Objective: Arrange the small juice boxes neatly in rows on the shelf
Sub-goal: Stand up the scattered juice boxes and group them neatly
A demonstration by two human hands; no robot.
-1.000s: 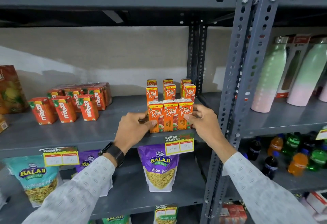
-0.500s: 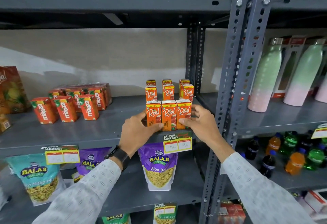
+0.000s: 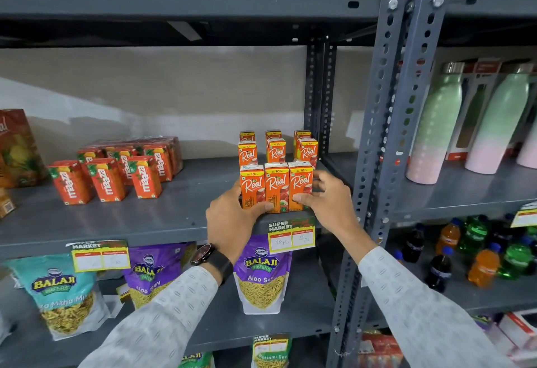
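Small orange Real juice boxes stand in three rows of three at the right end of the grey shelf [image 3: 174, 216]. The front row [image 3: 276, 184] sits at the shelf's front edge, its three boxes pressed side by side. My left hand [image 3: 232, 222] clasps the left box of this row, thumb across its lower front. My right hand [image 3: 328, 202] clasps the right box, fingers on its side and front. The middle row [image 3: 276, 151] and back row [image 3: 273, 134] stand behind with gaps between boxes, partly hidden.
Red Maaza juice boxes [image 3: 116, 175] stand in rows at the shelf's left. A grey upright post [image 3: 377, 135] rises just right of my right hand. Snack pouches [image 3: 261, 277] fill the shelf below; tall bottles [image 3: 436, 126] stand in the right bay.
Both hands have closed further in on the front row's ends, squeezing its three boxes together. The view has drifted slightly; the boxes stay in place.
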